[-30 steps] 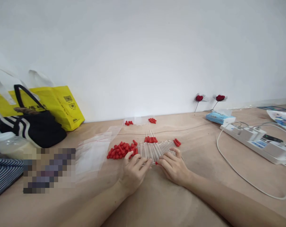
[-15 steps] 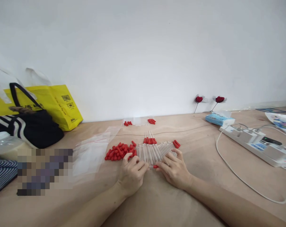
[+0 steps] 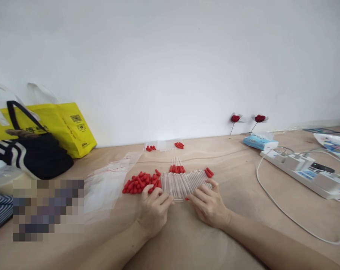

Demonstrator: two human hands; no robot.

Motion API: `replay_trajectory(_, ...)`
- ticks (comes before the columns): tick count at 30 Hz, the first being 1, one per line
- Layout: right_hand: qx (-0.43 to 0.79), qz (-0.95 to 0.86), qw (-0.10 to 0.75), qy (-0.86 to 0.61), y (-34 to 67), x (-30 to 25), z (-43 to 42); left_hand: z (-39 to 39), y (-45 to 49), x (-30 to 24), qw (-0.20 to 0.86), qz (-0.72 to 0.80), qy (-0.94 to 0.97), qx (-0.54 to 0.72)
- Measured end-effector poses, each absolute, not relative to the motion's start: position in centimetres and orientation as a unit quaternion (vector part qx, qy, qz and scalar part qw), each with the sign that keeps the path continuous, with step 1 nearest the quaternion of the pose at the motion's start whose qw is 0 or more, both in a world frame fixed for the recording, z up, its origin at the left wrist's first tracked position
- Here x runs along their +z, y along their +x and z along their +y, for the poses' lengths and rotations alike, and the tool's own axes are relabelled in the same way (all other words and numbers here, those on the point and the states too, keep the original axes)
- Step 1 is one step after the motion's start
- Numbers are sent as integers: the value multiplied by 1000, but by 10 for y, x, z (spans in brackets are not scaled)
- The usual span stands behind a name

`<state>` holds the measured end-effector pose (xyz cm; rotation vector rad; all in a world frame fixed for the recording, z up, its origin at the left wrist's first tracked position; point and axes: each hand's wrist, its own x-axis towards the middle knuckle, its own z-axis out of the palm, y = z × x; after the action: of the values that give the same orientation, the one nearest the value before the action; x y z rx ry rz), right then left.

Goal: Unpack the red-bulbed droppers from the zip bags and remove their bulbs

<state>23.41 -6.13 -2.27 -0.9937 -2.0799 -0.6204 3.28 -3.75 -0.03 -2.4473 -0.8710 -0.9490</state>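
My left hand [image 3: 154, 210] is closed, its fingertips pinching one end of a clear glass dropper tube [image 3: 177, 200] that lies crosswise toward my right hand. In my right hand [image 3: 209, 204], the fingers are closed on a red rubber bulb [image 3: 187, 199]; only a small bit of it shows. A narrow gap seems to part bulb and tube. Just beyond both hands lies a row of clear glass tubes [image 3: 181, 182]. A heap of red rubber bulbs [image 3: 140, 182] sits beside my left fingers. Two more red bulbs [image 3: 209, 172] rest past my right fingers.
Several tubes with red bulbs fitted [image 3: 177, 168] lie behind the row. Clear zip bags [image 3: 106, 183] are at left, with a filled bag [image 3: 162, 145] by the wall. A yellow bag [image 3: 77, 131], black bag [image 3: 43, 157], power strip [image 3: 296, 165] and white cable [image 3: 273, 200] flank the table.
My hands have drawn slightly apart. More of the tube shows between them, and the red bulb is now mostly covered by my right fingers. The view has shifted a little.
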Motion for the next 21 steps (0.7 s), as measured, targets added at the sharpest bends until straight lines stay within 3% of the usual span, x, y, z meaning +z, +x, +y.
replay_trajectory(6, -168, -702, 428, -544, 261, -14, -44, -26, 25, 5, 98, -374, -847, -365)
replay_trajectory(10, -58, -599, 369, -708, 286, -8, -28, -12, 25, 18, -63, -439, -825, -350)
replay_trajectory(16, 44, -537, 320, -779, 305, -9, -16, 18, 34, 39, -291, -528, -741, -297)
replay_trajectory(21, 126, -531, 297, -784, 307, -6, -13, 37, 47, 39, -332, -593, -693, -242)
